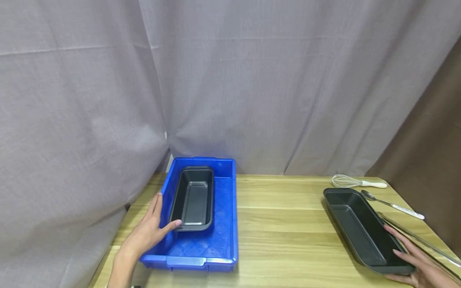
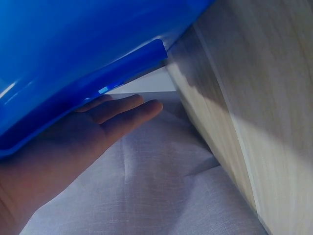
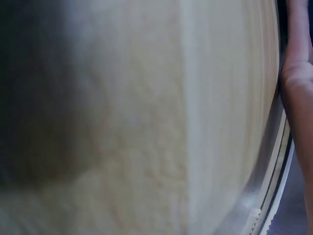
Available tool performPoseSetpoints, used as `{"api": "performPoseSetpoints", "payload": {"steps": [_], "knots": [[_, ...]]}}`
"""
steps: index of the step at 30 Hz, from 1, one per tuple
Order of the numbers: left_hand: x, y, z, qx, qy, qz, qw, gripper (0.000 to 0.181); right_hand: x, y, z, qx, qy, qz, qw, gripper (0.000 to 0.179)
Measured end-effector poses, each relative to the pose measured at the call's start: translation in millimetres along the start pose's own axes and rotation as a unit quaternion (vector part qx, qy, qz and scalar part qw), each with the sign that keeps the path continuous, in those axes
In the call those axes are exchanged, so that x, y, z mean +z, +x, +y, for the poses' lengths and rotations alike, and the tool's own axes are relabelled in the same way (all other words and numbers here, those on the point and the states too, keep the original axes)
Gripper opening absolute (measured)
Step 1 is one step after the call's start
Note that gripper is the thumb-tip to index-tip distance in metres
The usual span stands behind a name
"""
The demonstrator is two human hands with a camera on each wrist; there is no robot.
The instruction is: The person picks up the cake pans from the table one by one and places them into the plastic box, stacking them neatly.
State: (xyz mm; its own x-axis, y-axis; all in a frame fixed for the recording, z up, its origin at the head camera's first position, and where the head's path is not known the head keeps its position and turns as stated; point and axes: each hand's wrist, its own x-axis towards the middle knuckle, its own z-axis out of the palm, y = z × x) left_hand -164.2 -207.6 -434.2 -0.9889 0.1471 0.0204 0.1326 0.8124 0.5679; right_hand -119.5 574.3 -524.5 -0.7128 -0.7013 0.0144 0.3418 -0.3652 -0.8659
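Note:
My left hand (image 1: 145,234) straddles the left wall of a blue plastic bin (image 1: 234,224), its straight fingers outside below the rim, as the left wrist view shows. Its thumb reaches over the wall to the near left corner of a dark loaf pan (image 1: 196,202), which lies inside the bin. At the right, my right hand (image 1: 419,258) grips a second dark loaf pan (image 1: 354,224) by its near right side, with the thumb over the rim. That pan is tilted. In the right wrist view, part of the right hand (image 3: 297,73) shows at the edge.
A whisk with a white handle (image 1: 372,184) lies at the back right of the wooden table (image 1: 281,224). Nearer are a spoon (image 1: 407,210) and a long metal utensil (image 1: 425,240), partly hidden by the right hand. Grey curtains (image 1: 252,88) hang behind and at the left.

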Motion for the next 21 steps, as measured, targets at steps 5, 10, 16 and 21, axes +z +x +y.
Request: {"api": "performPoseSetpoints", "payload": {"steps": [5, 10, 16, 21], "knots": [[0.6, 0.0, -1.2, 0.0, -0.002, 0.003, 1.0, 0.113, 15, 19.2, 2, -0.008, 0.154, -0.141, 0.978, 0.084], [0.6, 0.4, -1.5, -0.005, -0.003, -0.001, 1.0, 0.114, 24, 28.0, 6, -0.021, 0.142, -0.143, 0.9792, 0.087], [0.7, 0.9, -0.3, -0.013, -0.005, -0.007, 0.9999, 0.115, 30, 27.2, 8, 0.003, 0.054, -0.064, 0.9965, 0.09], [0.1, -0.1, 0.3, -0.013, -0.008, -0.009, 0.9998, 0.114, 34, 34.6, 12, 0.001, 0.097, -0.094, 0.9908, 0.088]]}}
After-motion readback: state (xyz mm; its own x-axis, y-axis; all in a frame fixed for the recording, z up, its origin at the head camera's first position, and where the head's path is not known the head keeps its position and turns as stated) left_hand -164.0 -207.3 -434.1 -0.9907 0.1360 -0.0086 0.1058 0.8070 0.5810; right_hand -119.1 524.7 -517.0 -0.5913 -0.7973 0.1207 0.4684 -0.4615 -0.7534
